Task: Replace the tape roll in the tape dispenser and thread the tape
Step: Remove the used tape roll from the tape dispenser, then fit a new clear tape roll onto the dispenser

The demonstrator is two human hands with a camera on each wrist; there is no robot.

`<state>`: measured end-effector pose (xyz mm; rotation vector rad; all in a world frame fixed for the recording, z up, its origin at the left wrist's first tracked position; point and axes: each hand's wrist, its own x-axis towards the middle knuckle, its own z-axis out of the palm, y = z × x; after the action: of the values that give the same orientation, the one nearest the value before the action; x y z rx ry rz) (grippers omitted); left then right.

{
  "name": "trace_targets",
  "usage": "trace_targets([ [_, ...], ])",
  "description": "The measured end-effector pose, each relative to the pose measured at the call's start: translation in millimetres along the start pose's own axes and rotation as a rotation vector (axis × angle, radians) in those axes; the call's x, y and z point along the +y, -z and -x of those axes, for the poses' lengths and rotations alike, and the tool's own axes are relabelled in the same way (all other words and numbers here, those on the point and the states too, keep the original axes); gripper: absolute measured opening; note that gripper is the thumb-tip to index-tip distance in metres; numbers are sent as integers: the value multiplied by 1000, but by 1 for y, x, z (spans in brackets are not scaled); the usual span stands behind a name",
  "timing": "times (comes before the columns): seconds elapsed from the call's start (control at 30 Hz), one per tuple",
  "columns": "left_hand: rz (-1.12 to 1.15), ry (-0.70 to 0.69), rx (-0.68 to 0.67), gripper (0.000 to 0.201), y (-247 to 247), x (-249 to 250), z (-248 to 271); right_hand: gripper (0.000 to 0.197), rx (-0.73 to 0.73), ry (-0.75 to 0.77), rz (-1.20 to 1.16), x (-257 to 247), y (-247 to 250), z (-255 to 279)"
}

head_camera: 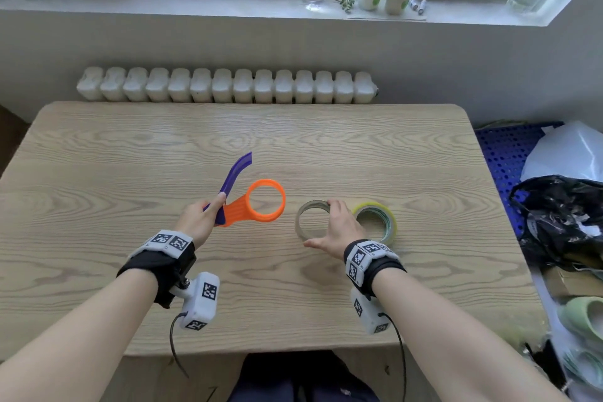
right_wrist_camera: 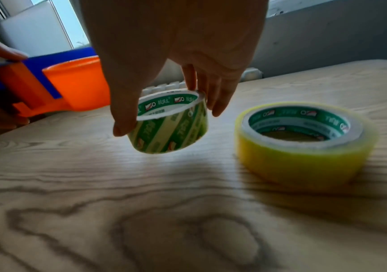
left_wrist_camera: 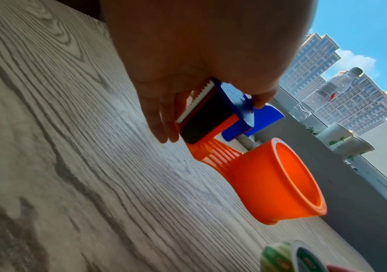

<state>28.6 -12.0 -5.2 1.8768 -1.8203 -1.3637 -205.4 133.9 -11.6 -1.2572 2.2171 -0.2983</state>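
hands apart: left hand [head_camera: 199, 220] around orange tape dispenser [head_camera: 238, 210], right hand [head_camera: 341, 230] pinched on thin tape roll [right_wrist_camera: 171, 132] beside it

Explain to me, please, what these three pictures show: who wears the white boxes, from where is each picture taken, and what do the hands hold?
There is no machine here: a person works with bare hands and wears cameras. The large picture comes from a camera on the head, looking down at a wooden table. The other two come from the white boxes strapped at each wrist, looking along the fingers. The left hand grips an orange-and-blue tape dispenser. The right hand pinches a thin tape roll, tilted, between thumb and fingers. A thicker yellow tape roll lies flat on the table beside it.
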Motion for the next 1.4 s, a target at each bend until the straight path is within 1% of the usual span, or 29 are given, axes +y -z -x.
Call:
trace_targets([
  [0.13,4,3,-32,92,-7,2,0,98,-63,30,33,5,-15,-2],
  [0.23,12,-11,-54,83,-15,9,4,98,-97,38,46,9,-20,-3],
  [0.37,18,6,-77,92,-27,9,1,103,-124,27,50,15,-25,-2],
  [0.43,22,2,-95,91,-32,15,3,105,-134,26,40,17,-27,-3],
  [0.53,38,-6,-109,81,-37,24,9,108,-149,42,22,20,-28,-3],
  [0.57,38,-8,-117,75,-39,26,10,110,-156,49,17,20,-27,-2],
  [0.63,21,-22,-132,54,-42,32,12,112,-154,64,-7,23,-22,1],
  [0.67,9,-30,-134,46,-44,35,13,111,-132,77,-22,25,-18,2],
  [0.7,9,-37,-135,44,-46,36,13,107,-96,90,-35,27,-13,4],
  [0.77,9,-42,-131,43,-51,41,12,100,-3,99,-45,36,-1,6],
  [0.83,5,-46,-144,42,-57,48,13,98,56,67,-20,50,11,8],
  [0.9,0,-51,-167,42,-63,53,15,104,34,-2,13,67,19,9],
  [1.0,-35,-33,-189,58,-69,56,15,114,-42,-92,22,87,25,11],
  [1.17,-80,-27,-214,65,-75,53,9,114,-58,-77,55,101,23,7],
  [1.3,-82,-25,-208,62,-76,58,11,104,-84,-48,88,105,25,0],
  [1.4,-69,-39,-195,57,-76,62,16,103,-102,-36,100,107,27,-5],
])
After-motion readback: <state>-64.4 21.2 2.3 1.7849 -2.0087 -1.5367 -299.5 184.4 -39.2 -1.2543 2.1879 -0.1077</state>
